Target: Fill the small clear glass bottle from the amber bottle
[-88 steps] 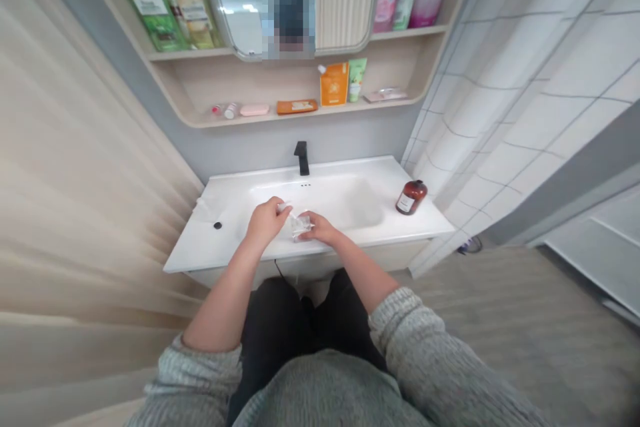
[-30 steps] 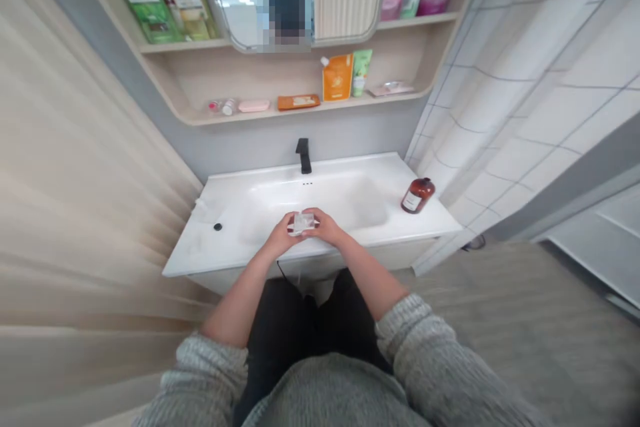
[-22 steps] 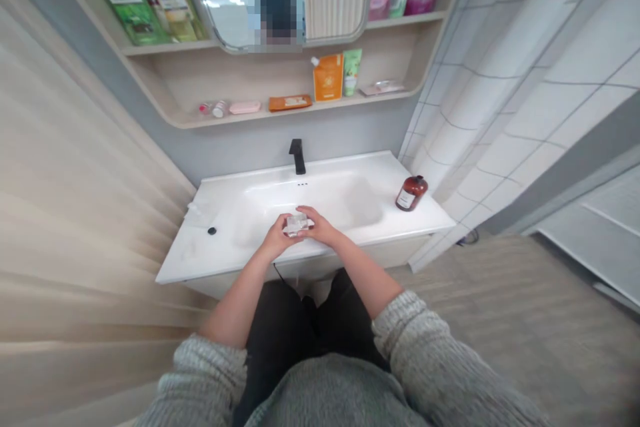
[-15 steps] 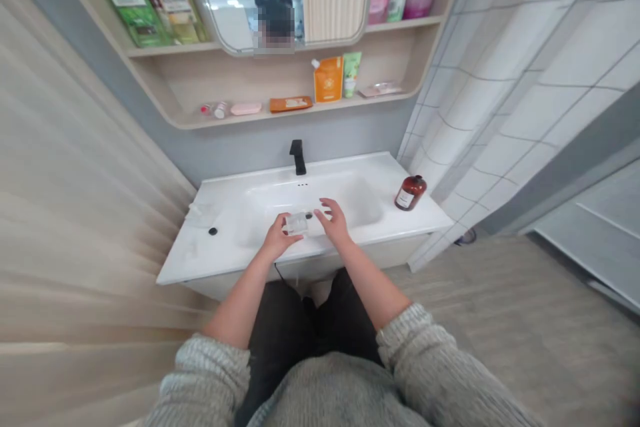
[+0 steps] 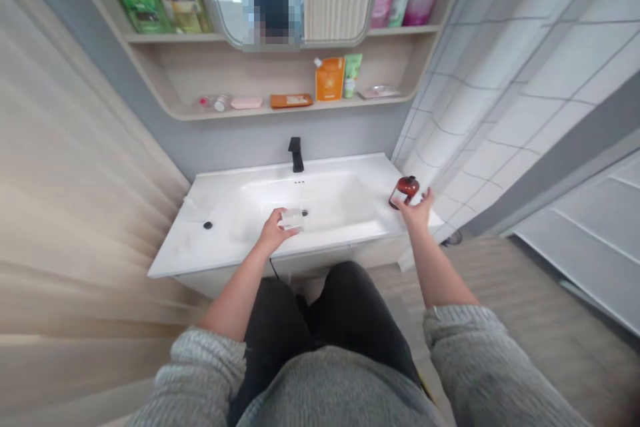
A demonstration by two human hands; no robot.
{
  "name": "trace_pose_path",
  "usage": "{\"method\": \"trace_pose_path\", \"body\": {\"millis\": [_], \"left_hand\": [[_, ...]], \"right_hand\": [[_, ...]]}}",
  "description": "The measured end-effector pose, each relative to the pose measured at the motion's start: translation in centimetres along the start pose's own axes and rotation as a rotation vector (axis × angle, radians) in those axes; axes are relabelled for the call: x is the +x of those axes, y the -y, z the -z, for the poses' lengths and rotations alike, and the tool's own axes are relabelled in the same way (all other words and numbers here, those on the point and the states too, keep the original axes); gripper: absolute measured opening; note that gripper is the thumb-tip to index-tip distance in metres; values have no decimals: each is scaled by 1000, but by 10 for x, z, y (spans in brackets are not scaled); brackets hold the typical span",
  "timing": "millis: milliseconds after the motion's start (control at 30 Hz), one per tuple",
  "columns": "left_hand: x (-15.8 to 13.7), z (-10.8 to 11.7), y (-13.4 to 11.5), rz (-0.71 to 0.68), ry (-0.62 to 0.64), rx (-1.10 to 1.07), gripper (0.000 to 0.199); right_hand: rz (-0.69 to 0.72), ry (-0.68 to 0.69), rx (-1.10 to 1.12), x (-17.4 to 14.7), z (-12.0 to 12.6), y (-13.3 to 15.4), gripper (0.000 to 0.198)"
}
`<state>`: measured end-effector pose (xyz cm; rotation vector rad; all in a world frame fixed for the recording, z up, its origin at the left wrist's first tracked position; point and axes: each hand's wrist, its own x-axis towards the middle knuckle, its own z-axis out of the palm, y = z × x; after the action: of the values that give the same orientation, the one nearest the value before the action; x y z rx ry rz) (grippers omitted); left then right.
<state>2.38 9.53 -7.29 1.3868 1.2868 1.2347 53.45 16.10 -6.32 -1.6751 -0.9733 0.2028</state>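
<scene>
Over the front of the white sink basin (image 5: 340,207), my left hand (image 5: 273,235) grips a small clear plastic container (image 5: 291,219) between thumb and fingers. My right hand (image 5: 415,213) is at the right end of the counter, beside a brown bottle (image 5: 409,187) with a white label. Thumb and fingers are spread apart around the bottle's near side, the thumb in front of the label. Whether they touch it I cannot tell. The bottle stands on the counter, with a short dark neck on top.
A black faucet (image 5: 296,155) rises behind the basin. On the lower shelf (image 5: 240,113) stand an orange pouch (image 5: 330,79) and a green tube (image 5: 352,75), with several small items. A faint clear object (image 5: 193,205) lies on the counter's left. A curtain (image 5: 75,213) hangs left.
My right hand has moved right, from near the clear container to the brown bottle, with fingers spread. My left hand still holds the container over the basin. The view has shifted slightly.
</scene>
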Motion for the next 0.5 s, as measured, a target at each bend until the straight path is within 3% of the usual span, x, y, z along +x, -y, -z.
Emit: {"method": "trace_pose_path", "body": {"millis": [100, 300, 500], "left_hand": [[0, 1, 3, -18, -10, 1, 87], [3, 2, 6, -29, -23, -82, 90], [5, 2, 4, -21, -75, -153, 86]], "right_hand": [[-94, 95, -16, 12, -7, 2, 133], [-107, 132, -108, 18, -9, 11, 78], [10, 255, 83, -19, -41, 39, 76]]}}
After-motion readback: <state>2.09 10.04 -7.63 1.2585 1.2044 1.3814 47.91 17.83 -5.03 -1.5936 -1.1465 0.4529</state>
